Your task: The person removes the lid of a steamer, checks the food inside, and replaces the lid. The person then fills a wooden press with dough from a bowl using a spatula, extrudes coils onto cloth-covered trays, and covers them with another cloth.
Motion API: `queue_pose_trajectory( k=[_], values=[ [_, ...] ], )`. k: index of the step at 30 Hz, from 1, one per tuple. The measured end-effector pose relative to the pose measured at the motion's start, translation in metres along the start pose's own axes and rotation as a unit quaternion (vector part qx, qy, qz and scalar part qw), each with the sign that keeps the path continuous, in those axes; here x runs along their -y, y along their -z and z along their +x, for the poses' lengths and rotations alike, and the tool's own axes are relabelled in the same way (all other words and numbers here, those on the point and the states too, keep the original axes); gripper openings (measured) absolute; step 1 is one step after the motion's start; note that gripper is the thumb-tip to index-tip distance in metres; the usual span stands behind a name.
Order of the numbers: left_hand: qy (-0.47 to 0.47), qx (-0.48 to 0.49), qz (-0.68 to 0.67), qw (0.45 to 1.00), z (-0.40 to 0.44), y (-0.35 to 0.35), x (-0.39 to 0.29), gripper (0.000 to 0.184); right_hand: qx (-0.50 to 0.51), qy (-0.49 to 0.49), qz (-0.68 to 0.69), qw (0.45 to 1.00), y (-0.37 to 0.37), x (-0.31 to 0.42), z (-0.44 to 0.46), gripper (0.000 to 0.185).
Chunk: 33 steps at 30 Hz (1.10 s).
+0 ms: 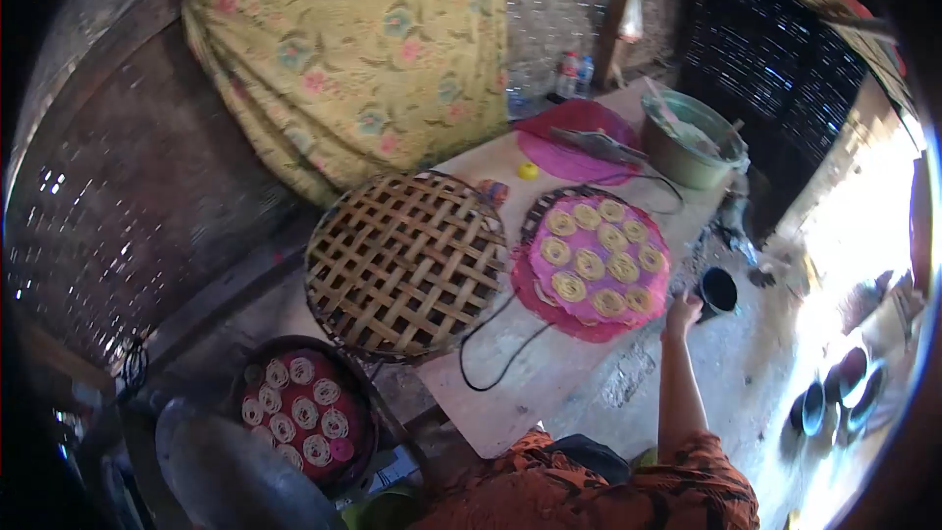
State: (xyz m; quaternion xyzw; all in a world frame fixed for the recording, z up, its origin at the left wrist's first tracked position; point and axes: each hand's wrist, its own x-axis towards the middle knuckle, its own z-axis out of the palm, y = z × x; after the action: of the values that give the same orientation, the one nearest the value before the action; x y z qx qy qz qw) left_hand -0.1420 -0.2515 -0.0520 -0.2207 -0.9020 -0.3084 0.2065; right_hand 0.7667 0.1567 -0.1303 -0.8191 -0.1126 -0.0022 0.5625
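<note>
At the right of the table, my right hand (684, 313) is closed on the side of a dark mug-like cup (718, 291), its open mouth facing up; whether there is a handle under my fingers I cannot make out. Just left of that hand lies a round tray with a pink sheet (581, 265), which bears several pale coiled rounds (622, 267) of what looks like noodles or dough strands. My left hand is out of view.
A woven bamboo rack (404, 265) covers the table's left part. Behind stand a green bucket (687, 142) and pink sheets (569, 155). A lower pan (368, 432) holds more coils. A dark cord (488, 388) loops over the table (481, 427). Dark containers (810, 408) stand at right.
</note>
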Motion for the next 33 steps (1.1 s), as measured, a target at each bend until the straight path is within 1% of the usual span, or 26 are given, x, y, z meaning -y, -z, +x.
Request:
queue_pose_trajectory(
  k=[1,2,3,4,5,6,7,8,9,11,12,13,14,16,17,18,19,21,22,23,24,26,27,28,30,33],
  values=[
    [-0.001,-0.01,-0.018,1.0,-0.003,-0.002,-0.014,0.042,0.02,0.005,0.005,1.0,-0.004,0.032,-0.017,0.033],
    [-0.004,-0.021,-0.037,0.999,-0.005,-0.006,-0.027,0.042,0.108,0.113,0.02,0.987,-0.01,0.066,-0.039,0.025],
    [-0.005,-0.029,-0.054,0.998,-0.008,-0.009,-0.036,0.043,0.192,0.221,0.037,0.955,-0.022,0.098,-0.065,0.018],
    [-0.013,-0.044,-0.072,0.996,-0.012,-0.01,-0.043,0.044,0.286,0.261,0.061,0.92,-0.039,0.12,-0.095,0.018],
    [-0.016,-0.061,-0.09,0.994,-0.016,-0.009,-0.048,0.046,0.394,0.276,0.025,0.876,-0.06,0.128,-0.122,0.017],
    [-0.015,-0.076,-0.102,0.992,-0.022,-0.008,-0.055,0.048,0.461,0.294,-0.051,0.836,-0.05,0.187,-0.173,0.017],
    [0.026,-0.063,-0.103,0.992,-0.029,0.005,-0.073,0.05,0.48,0.298,0.031,0.825,-0.07,0.192,-0.206,0.017],
    [0.066,-0.05,-0.103,0.991,-0.036,0.018,-0.09,0.051,0.507,0.396,0.075,0.762,-0.087,0.203,-0.229,0.02],
    [0.138,-0.016,-0.118,0.983,-0.045,0.027,-0.11,0.055,0.525,0.488,0.121,0.687,-0.105,0.214,-0.249,0.023],
    [0.165,-0.049,-0.135,0.976,-0.064,0.042,-0.143,0.051,0.578,0.51,-0.002,0.637,-0.151,0.213,-0.291,0.043],
    [0.179,-0.073,-0.157,0.969,-0.071,0.049,-0.146,0.047,0.588,0.514,0.002,0.625,-0.161,0.216,-0.31,0.043],
    [0.19,-0.083,-0.146,0.967,-0.076,0.053,-0.139,0.047,0.51,0.583,-0.161,0.612,-0.168,0.221,-0.33,0.042],
    [0.228,-0.094,-0.259,0.934,-0.082,0.053,-0.129,0.04,0.409,0.637,-0.312,0.575,-0.173,0.224,-0.35,0.042],
    [0.274,-0.126,-0.357,0.884,-0.097,0.068,-0.121,0.034,0.426,0.639,-0.32,0.554,-0.18,0.224,-0.366,0.057],
    [0.215,-0.106,-0.309,0.92,-0.109,0.077,-0.123,0.029,0.429,0.65,-0.332,0.532,-0.186,0.221,-0.37,0.058],
    [0.157,-0.08,-0.258,0.95,-0.117,0.086,-0.124,0.025,0.461,0.645,-0.366,0.488,-0.181,0.234,-0.371,0.059],
    [0.194,-0.124,-0.233,0.945,-0.124,0.086,-0.115,0.023,0.479,0.635,-0.402,0.454,-0.183,0.247,-0.373,0.061],
    [0.239,-0.118,-0.235,0.935,-0.136,0.099,-0.1,0.023,0.503,0.607,-0.474,0.393,-0.196,0.264,-0.374,0.068],
    [0.269,-0.099,-0.252,0.924,-0.143,0.106,-0.093,0.024,0.495,0.616,-0.44,0.427,-0.214,0.254,-0.37,0.078],
    [0.269,-0.083,-0.142,0.949,-0.151,0.112,-0.071,0.026,0.492,0.624,-0.421,0.438,-0.224,0.249,-0.369,0.083],
    [0.281,-0.089,-0.135,0.946,-0.161,0.114,-0.057,0.026,0.488,0.632,-0.401,0.449,-0.234,0.244,-0.367,0.089],
    [0.274,-0.122,-0.16,0.94,-0.178,0.114,-0.035,0.025,0.494,0.618,-0.434,0.43,-0.232,0.258,-0.369,0.104],
    [0.337,-0.1,-0.218,0.911,-0.181,0.122,-0.036,0.024,0.493,0.627,-0.431,0.422,-0.226,0.265,-0.371,0.104],
    [0.346,-0.107,-0.215,0.907,-0.189,0.123,-0.028,0.024,0.503,0.614,-0.431,0.429,-0.217,0.271,-0.373,0.106],
    [0.28,-0.133,-0.123,0.943,-0.205,0.119,-0.005,0.023,0.514,0.607,-0.429,0.429,-0.212,0.268,-0.373,0.108],
    [0.348,-0.13,-0.129,0.919,-0.219,0.123,0.019,0.024,0.536,0.592,-0.413,0.438,-0.22,0.26,-0.366,0.111]
  ],
)
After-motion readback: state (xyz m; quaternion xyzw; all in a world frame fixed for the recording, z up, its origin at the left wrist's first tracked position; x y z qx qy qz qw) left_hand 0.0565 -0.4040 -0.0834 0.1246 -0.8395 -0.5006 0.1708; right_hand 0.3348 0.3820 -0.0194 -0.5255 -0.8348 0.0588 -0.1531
